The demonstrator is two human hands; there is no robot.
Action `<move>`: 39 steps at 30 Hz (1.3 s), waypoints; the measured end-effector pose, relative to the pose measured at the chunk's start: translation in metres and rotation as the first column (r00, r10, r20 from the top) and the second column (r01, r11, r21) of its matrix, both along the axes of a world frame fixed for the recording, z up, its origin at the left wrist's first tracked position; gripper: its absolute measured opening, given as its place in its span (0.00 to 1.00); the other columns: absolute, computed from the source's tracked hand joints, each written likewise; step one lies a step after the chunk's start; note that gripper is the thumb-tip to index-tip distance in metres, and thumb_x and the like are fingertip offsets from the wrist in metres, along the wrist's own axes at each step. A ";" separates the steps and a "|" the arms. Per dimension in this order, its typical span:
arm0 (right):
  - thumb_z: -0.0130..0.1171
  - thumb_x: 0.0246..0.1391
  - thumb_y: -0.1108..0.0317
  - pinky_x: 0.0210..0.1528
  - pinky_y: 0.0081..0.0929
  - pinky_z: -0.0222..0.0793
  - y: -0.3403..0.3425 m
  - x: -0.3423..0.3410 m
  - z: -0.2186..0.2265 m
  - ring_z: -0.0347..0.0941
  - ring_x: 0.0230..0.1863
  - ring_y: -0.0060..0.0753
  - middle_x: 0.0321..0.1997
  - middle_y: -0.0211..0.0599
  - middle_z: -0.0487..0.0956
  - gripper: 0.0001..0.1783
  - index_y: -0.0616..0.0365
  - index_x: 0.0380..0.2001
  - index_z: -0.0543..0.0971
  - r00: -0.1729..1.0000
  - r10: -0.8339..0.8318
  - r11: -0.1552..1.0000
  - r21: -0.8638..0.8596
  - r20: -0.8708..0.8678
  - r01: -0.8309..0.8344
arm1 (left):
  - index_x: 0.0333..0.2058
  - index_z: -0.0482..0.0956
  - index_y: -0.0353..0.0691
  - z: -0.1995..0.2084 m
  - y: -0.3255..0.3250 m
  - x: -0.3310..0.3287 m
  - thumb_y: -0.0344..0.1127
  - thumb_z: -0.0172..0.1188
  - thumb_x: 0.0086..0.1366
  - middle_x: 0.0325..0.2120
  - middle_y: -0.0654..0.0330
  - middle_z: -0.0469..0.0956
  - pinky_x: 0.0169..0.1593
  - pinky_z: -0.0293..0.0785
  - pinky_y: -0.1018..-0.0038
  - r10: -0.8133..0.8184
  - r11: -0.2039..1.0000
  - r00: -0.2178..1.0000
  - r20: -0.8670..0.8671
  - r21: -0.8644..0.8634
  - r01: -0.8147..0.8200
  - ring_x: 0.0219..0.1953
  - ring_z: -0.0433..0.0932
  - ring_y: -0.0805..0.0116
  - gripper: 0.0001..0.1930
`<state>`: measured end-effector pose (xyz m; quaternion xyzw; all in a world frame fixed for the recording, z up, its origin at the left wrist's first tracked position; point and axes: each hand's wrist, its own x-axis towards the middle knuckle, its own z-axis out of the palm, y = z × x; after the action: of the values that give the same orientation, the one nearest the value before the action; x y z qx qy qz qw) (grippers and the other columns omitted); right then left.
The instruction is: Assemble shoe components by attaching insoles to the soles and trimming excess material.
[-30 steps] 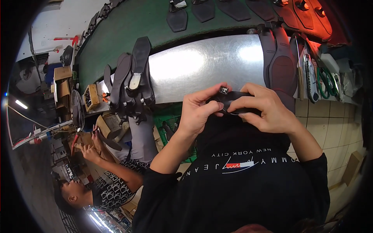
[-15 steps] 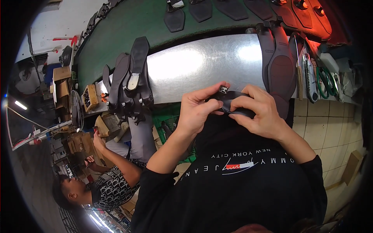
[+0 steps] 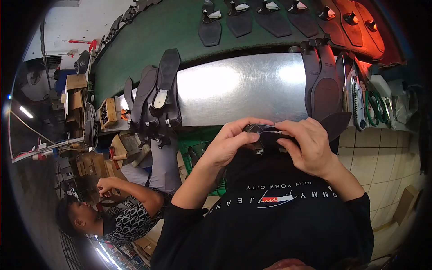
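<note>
Close in front of my chest I hold a dark heeled shoe sole (image 3: pixel 337 126) in both hands. My left hand (image 3: pixel 231 141) pinches its heel end between thumb and fingers, and a small pale, shiny piece shows below that thumb. My right hand (image 3: pixel 308 144) grips the middle of the sole, thumb below and fingers above. The pointed toe end sticks out to the right, past the right knuckles. My fingers cover much of the heel end.
Beyond my hands lies a shiny metal plate (image 3: pixel 238 90) on a green table (image 3: pixel 180 31). Dark soles (image 3: pixel 168 72) lie at its left, more soles (image 3: pixel 324 85) at its right. A cutter (image 3: pixel 358 103) and green-handled scissors (image 3: pixel 375 105) lie far right. A co-worker (image 3: pixel 130 211) sits at left.
The sole has been turned in my hands, so its toe end now points out to the right. My right hand has shifted slightly lower. The co-worker's hands have moved closer together.
</note>
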<state>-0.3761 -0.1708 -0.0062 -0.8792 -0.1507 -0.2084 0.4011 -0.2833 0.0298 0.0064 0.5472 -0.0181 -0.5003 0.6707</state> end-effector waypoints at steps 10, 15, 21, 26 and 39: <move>0.66 0.44 0.72 0.29 0.29 0.66 0.007 -0.002 -0.004 0.74 0.25 0.35 0.24 0.35 0.77 0.19 0.59 0.40 0.73 0.990 -0.022 0.988 0.146 -0.136 0.042 | 0.39 0.80 0.34 -0.013 -0.005 -0.011 0.25 0.56 0.59 0.27 0.65 0.78 0.33 0.68 0.85 0.074 0.992 0.992 0.104 0.096 -0.084 0.28 0.72 0.83 0.10; 0.66 0.44 0.70 0.29 0.31 0.67 0.011 -0.004 -0.011 0.74 0.25 0.39 0.23 0.37 0.77 0.16 0.59 0.37 0.74 0.983 -0.032 0.986 0.158 -0.180 0.061 | 0.33 0.81 0.34 -0.017 -0.006 -0.014 0.30 0.64 0.58 0.24 0.64 0.78 0.27 0.69 0.85 0.098 0.977 0.985 0.142 0.176 -0.122 0.24 0.72 0.81 0.06; 0.66 0.44 0.69 0.28 0.31 0.67 0.016 -0.002 -0.016 0.75 0.25 0.40 0.23 0.38 0.77 0.12 0.58 0.32 0.77 0.986 -0.049 0.986 0.148 -0.157 0.072 | 0.28 0.78 0.35 -0.029 -0.006 -0.011 0.30 0.63 0.56 0.24 0.61 0.79 0.23 0.70 0.84 0.080 0.969 0.974 0.212 0.211 -0.125 0.23 0.75 0.79 0.05; 0.66 0.44 0.67 0.28 0.32 0.67 0.006 0.009 -0.007 0.74 0.25 0.41 0.20 0.38 0.76 0.08 0.57 0.23 0.77 0.936 0.035 0.962 0.264 -0.351 0.063 | 0.26 0.78 0.34 -0.017 -0.009 -0.016 0.30 0.65 0.56 0.21 0.67 0.76 0.27 0.65 0.85 0.041 0.966 0.930 0.365 0.224 -0.131 0.24 0.69 0.84 0.06; 0.57 0.50 0.74 0.43 0.34 0.68 -0.122 0.012 -0.029 0.73 0.40 0.46 0.38 0.44 0.76 0.16 0.59 0.45 0.77 0.656 -0.729 0.684 -0.159 -0.196 0.712 | 0.45 0.73 0.37 -0.059 0.048 0.023 0.37 0.55 0.64 0.41 0.56 0.77 0.31 0.80 0.78 0.712 0.693 0.691 -0.125 -0.037 -0.720 0.40 0.80 0.66 0.13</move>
<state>-0.3646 -0.2929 -0.0349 -0.8985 0.2533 -0.2352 0.2707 -0.2606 0.0775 -0.0522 0.4566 0.2098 -0.2249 0.8348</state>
